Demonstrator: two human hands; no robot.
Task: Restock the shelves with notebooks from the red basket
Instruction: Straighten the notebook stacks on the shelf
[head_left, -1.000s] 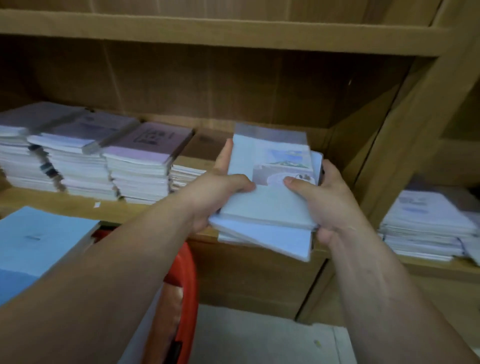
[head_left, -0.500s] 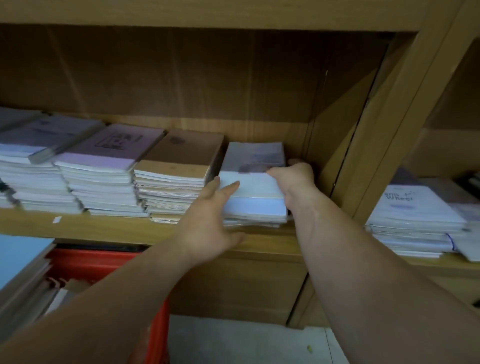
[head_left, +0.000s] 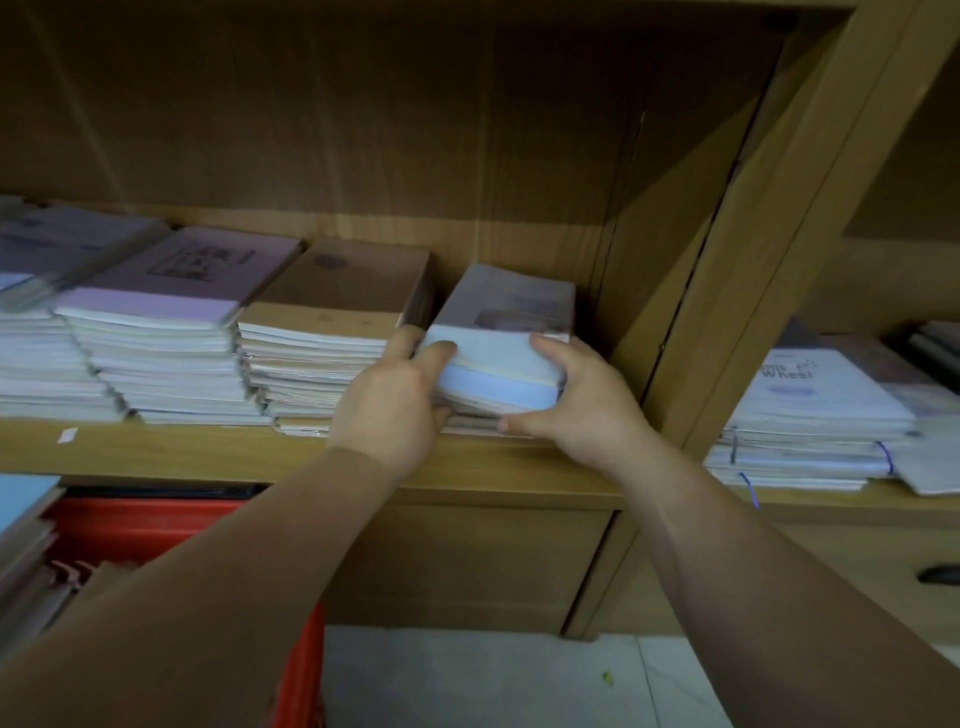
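Left hand (head_left: 389, 400) and right hand (head_left: 582, 410) are gripping the pale blue notebooks (head_left: 498, 364), fingers curled around both near corners.
The stack is lying flat on the wooden shelf (head_left: 208, 449), at the right end of its compartment, just beside the brown-covered stack (head_left: 332, 332). Below left, the red basket (head_left: 145, 519) is holding more notebooks (head_left: 31, 561).

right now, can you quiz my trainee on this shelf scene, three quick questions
1. True or false: the left hand and the right hand both hold the blue notebooks.
2. Which pile lies just left of the blue notebooks? A purple pile, B brown pile, C black pile.
3. Fill in: the red basket sits ___ the shelf.
Key: 1 true; 2 B; 3 below.
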